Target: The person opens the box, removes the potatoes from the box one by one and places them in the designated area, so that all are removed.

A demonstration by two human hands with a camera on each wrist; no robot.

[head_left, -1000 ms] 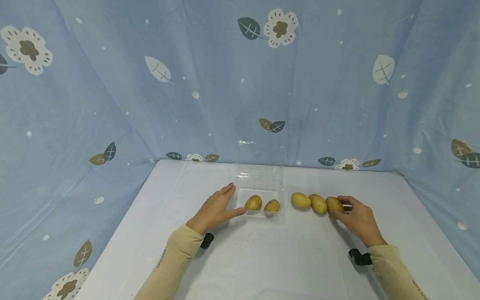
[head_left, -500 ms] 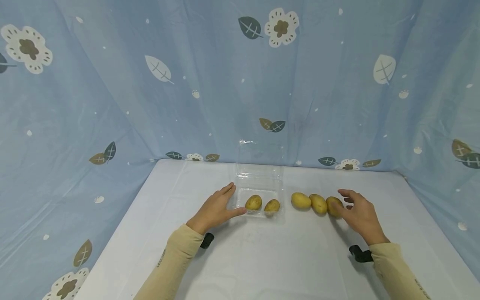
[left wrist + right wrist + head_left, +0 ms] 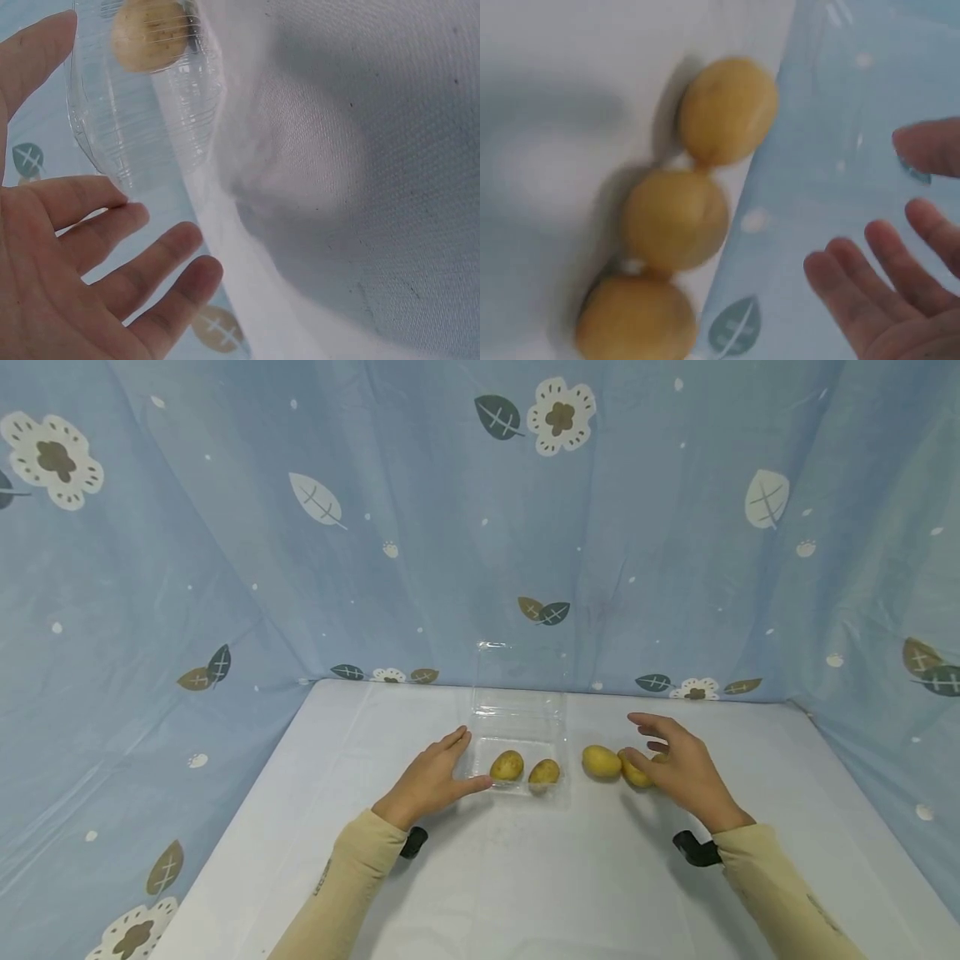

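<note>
A clear plastic clamshell box [image 3: 517, 727] stands with its lid raised at the back. Two potatoes, a left one [image 3: 507, 765] and a right one [image 3: 543, 772], lie inside its front part. My left hand [image 3: 431, 781] rests at the box's left side, thumb and fingertips at its edge, fingers spread. To the right of the box sits a row of three potatoes: the nearest to the box [image 3: 602, 762], the middle one [image 3: 676, 219] and the far right one [image 3: 636, 321]. Over the right end of that row hovers my right hand [image 3: 686, 772], fingers apart and holding nothing.
A white cloth [image 3: 525, 877] covers the table. Behind it and at both sides hangs a blue patterned curtain [image 3: 420, 527]. Black wrist-camera parts, one by the left wrist [image 3: 413, 842] and one by the right wrist [image 3: 697, 849], stick out below the sleeves.
My right hand has let go of the far right potato, lifted and moved left over the row. The left hand and the box have stayed in place.
</note>
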